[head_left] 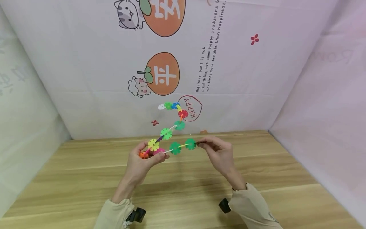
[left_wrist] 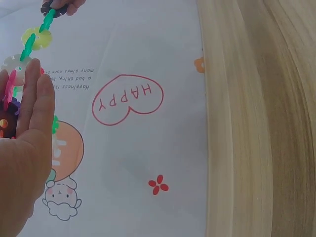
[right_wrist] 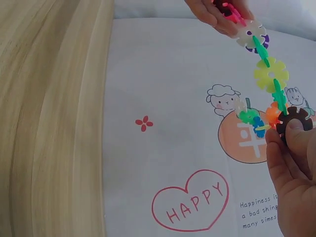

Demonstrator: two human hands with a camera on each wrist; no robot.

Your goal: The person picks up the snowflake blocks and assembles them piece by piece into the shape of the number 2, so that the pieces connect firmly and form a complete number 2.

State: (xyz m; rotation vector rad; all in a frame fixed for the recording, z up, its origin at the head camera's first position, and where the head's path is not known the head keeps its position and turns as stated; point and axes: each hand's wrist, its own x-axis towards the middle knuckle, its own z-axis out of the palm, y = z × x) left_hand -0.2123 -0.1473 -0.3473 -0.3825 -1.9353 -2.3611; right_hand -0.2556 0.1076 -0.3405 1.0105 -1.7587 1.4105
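A chain of colourful notched plastic snowflake discs (head_left: 175, 148) hangs in the air above the table, bent into a loop-like curve. My left hand (head_left: 140, 163) grips it near a pink disc (head_left: 158, 150), with yellow disc (head_left: 153, 145) and orange disc (head_left: 143, 155) beside the fingers. At the chain's right end, my right hand (head_left: 220, 154) pinches a dark brown disc (right_wrist: 285, 118) between thumb and fingers, joined to a green one. The other end rises away from me through green and red discs to a white disc (head_left: 161, 107). Some discs behind the left fingers are hidden.
A wood-grain table (head_left: 177, 197) lies under both hands. Behind it hangs a white printed cloth (head_left: 114, 105), with plain cloth walls at left and right. Each sleeve carries a black wrist device (head_left: 225, 206).
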